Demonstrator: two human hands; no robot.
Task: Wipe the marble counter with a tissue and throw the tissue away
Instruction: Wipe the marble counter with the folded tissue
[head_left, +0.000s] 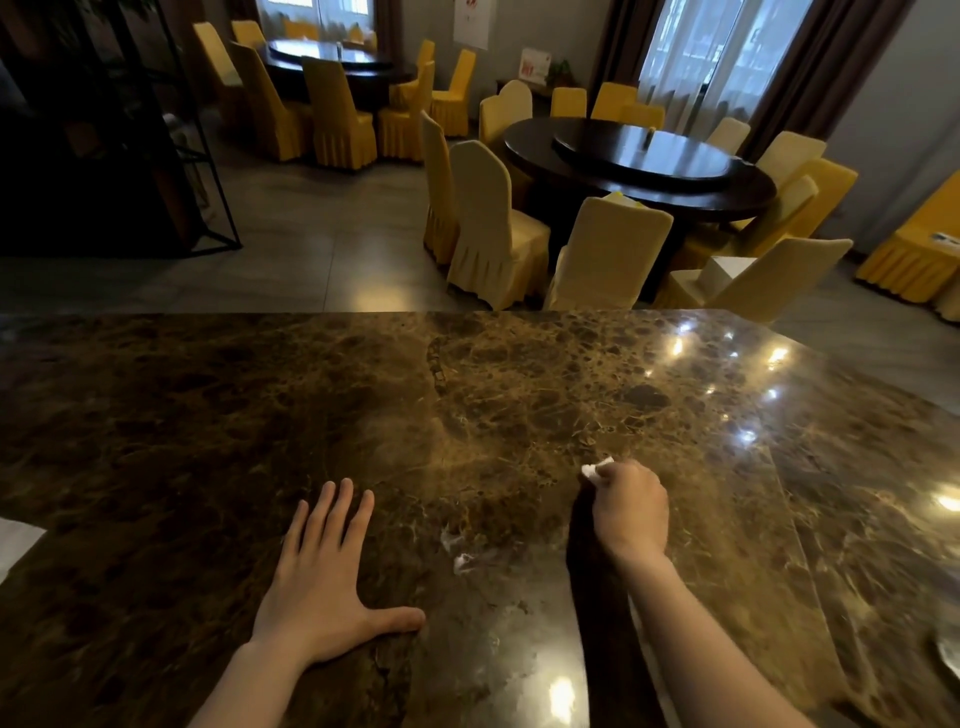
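Note:
A dark brown marble counter (218, 415) with tan veins fills the lower half of the head view. My right hand (631, 506) is closed around a small white tissue (597, 470), which sticks out at the fingertips and presses on the counter right of centre. My left hand (324, 566) lies flat on the marble, palm down, fingers spread and thumb out to the right, holding nothing. A pale smear (462, 558) shows on the surface between the two hands.
Beyond the counter's far edge is a tiled floor with two round dark dining tables (639, 171) ringed by yellow-covered chairs (493, 228). A black metal shelf frame (171, 156) stands at the left. Ceiling lights reflect off the counter's right side.

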